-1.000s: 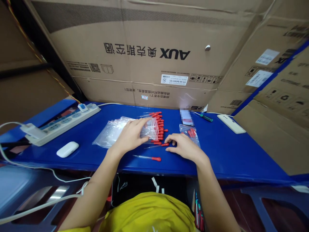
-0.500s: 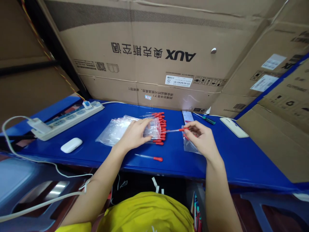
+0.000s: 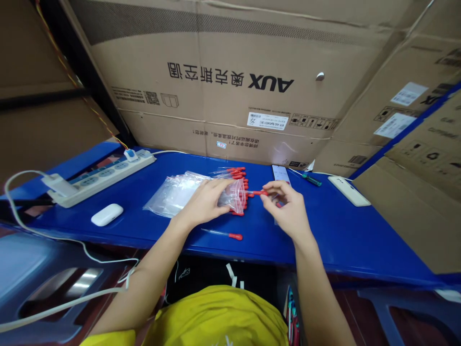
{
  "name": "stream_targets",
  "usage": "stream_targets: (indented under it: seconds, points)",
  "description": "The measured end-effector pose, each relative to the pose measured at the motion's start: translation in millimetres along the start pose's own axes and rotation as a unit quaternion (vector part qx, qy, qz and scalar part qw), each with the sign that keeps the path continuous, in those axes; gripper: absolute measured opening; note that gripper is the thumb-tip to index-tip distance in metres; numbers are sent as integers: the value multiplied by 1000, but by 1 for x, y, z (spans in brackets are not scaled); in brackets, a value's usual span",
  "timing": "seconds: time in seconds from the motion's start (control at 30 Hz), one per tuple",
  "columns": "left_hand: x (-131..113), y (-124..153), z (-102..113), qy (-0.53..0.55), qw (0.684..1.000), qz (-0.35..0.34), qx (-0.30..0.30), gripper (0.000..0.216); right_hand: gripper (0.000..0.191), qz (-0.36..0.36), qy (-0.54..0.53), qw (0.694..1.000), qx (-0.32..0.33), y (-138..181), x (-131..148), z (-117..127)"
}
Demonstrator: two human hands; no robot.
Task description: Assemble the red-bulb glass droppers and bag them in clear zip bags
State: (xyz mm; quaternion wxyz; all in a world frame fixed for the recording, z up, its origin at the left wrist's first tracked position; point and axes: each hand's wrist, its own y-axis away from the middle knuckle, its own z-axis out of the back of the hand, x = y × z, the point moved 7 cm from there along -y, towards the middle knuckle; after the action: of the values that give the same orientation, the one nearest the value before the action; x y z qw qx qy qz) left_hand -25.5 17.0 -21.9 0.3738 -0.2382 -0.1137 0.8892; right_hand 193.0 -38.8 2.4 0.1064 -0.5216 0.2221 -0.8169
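Note:
My left hand [image 3: 205,204] grips a small clear zip bag [image 3: 234,198] at its right end, over a pile of clear bags [image 3: 173,194] on the blue table [image 3: 342,235]. My right hand [image 3: 286,209] pinches a thin glass dropper with a red bulb [image 3: 257,193], its tip pointing left into the mouth of the held bag. Behind the bag lies a row of several red-bulb droppers [image 3: 239,175]. One single dropper [image 3: 223,235] lies near the table's front edge. A filled bag is mostly hidden under my right hand.
A white power strip [image 3: 101,177] with a plugged charger lies at the left, a white earbud case [image 3: 107,214] in front of it. A green-handled screwdriver [image 3: 308,178], a paper slip [image 3: 280,174] and a white remote-like object [image 3: 348,190] lie at the back right. Cardboard boxes [image 3: 230,81] wall the back.
My right hand picked a dropper off the table, lifted it to the right, then brought it left to the mouth of the bag held by my left hand.

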Motion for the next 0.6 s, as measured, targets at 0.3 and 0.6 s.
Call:
stream_targets:
  seconds: [0.3,0.6]
  points:
    - [-9,2,-3,23,998,-51,-18,55,5,105,97,990,7,16,20,-58]
    - [-3,1,-4,1,1000,-25,-11,57,14,57,147,988,3,16,9,-61]
